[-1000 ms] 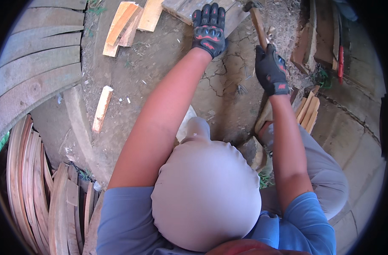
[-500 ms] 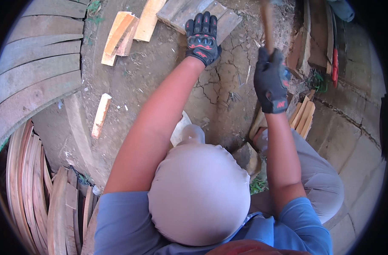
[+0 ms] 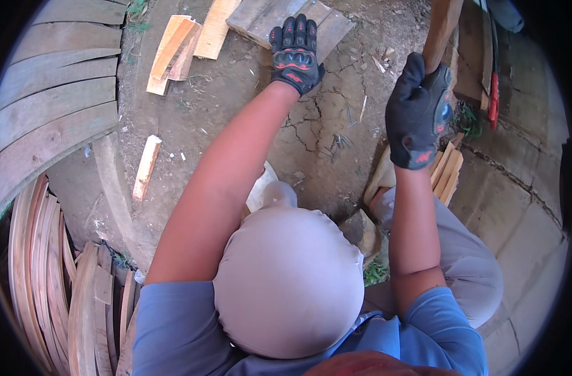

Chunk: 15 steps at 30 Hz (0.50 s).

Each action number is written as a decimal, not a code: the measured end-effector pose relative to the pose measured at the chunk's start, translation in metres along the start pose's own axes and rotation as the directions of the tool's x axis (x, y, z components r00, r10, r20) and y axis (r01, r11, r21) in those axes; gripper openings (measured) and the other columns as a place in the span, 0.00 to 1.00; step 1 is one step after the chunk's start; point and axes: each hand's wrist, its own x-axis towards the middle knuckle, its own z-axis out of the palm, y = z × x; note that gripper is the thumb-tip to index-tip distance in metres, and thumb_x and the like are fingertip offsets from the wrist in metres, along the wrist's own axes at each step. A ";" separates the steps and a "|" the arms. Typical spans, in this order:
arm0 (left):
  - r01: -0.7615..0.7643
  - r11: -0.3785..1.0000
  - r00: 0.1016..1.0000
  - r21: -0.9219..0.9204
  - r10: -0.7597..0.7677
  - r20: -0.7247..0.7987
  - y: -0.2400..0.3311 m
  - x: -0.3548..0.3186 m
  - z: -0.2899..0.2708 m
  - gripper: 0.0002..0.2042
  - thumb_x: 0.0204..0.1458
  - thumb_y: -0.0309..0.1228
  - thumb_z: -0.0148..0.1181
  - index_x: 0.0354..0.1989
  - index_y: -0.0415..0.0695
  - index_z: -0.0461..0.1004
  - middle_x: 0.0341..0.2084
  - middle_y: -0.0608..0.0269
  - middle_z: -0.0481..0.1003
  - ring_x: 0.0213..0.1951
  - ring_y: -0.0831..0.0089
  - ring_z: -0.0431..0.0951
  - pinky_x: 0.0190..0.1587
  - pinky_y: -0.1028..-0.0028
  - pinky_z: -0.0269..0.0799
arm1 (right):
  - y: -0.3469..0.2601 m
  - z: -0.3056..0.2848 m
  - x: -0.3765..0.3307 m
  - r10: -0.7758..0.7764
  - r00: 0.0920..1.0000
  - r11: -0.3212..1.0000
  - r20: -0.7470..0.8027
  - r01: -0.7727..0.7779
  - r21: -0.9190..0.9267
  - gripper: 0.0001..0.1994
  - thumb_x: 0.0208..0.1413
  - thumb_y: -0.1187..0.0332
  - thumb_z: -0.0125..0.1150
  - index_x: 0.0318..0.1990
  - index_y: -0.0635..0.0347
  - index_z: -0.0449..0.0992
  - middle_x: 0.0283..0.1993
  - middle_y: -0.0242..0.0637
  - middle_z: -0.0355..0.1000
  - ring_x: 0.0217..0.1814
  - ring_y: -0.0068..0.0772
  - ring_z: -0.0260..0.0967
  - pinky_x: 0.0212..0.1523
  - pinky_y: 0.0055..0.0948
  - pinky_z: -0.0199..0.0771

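Note:
My left hand, in a black glove with red marks, lies flat with spread fingers on a grey wooden board at the top of the view. My right hand, gloved the same way, is closed around a brown wooden handle that rises toward the upper edge; the handle's far end is out of view. The board rests on cracked dry ground between the two hands.
Split pale wood pieces lie left of the board, and a single stick lies further down. Curved planks fill the left side. Thin wood slats sit by my right knee. A red-handled tool lies at right on the stone slabs.
My right hand has lifted the wooden handle up and to the right, closer to the camera. My left hand has stayed pressed on the board.

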 end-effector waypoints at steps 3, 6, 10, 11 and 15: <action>-0.043 0.999 0.999 -0.013 0.043 -0.012 0.007 0.003 -0.001 0.51 0.51 0.53 0.68 0.79 0.41 0.52 0.79 0.47 0.51 0.79 0.47 0.49 0.77 0.41 0.40 | 0.041 0.051 -0.013 0.190 0.913 0.976 0.361 -0.137 -0.167 0.16 0.73 0.56 0.53 0.46 0.63 0.71 0.33 0.60 0.77 0.38 0.67 0.78 0.38 0.55 0.77; -0.065 0.998 0.998 -0.010 0.065 0.009 0.005 0.005 -0.004 0.50 0.51 0.52 0.68 0.79 0.41 0.52 0.79 0.47 0.51 0.79 0.47 0.49 0.76 0.41 0.41 | 0.049 0.050 -0.011 0.185 0.880 0.969 0.437 -0.089 -0.231 0.16 0.73 0.55 0.53 0.47 0.63 0.71 0.34 0.61 0.77 0.39 0.68 0.78 0.39 0.57 0.76; -0.049 0.998 0.999 -0.033 0.050 0.018 -0.005 0.004 -0.008 0.50 0.50 0.51 0.68 0.79 0.42 0.52 0.78 0.47 0.52 0.78 0.48 0.51 0.77 0.41 0.41 | 0.001 -0.001 0.002 0.106 0.988 0.994 0.114 -0.109 0.015 0.16 0.73 0.55 0.52 0.47 0.62 0.71 0.34 0.61 0.77 0.38 0.68 0.78 0.38 0.58 0.75; -0.041 0.999 0.999 -0.008 0.041 -0.007 -0.004 0.002 -0.006 0.50 0.51 0.51 0.68 0.79 0.42 0.53 0.78 0.47 0.53 0.78 0.48 0.51 0.77 0.42 0.40 | 0.002 0.003 0.002 0.119 0.989 0.991 0.084 -0.124 0.051 0.17 0.73 0.55 0.52 0.47 0.62 0.71 0.34 0.61 0.77 0.38 0.68 0.78 0.38 0.58 0.74; -0.077 0.997 0.997 -0.022 0.077 -0.012 0.009 0.007 -0.007 0.49 0.52 0.52 0.67 0.79 0.42 0.53 0.79 0.48 0.53 0.79 0.48 0.50 0.77 0.42 0.40 | 0.083 0.072 -0.030 0.052 0.963 0.992 0.263 -0.020 -0.122 0.18 0.73 0.53 0.51 0.48 0.62 0.71 0.34 0.60 0.78 0.37 0.67 0.78 0.37 0.59 0.74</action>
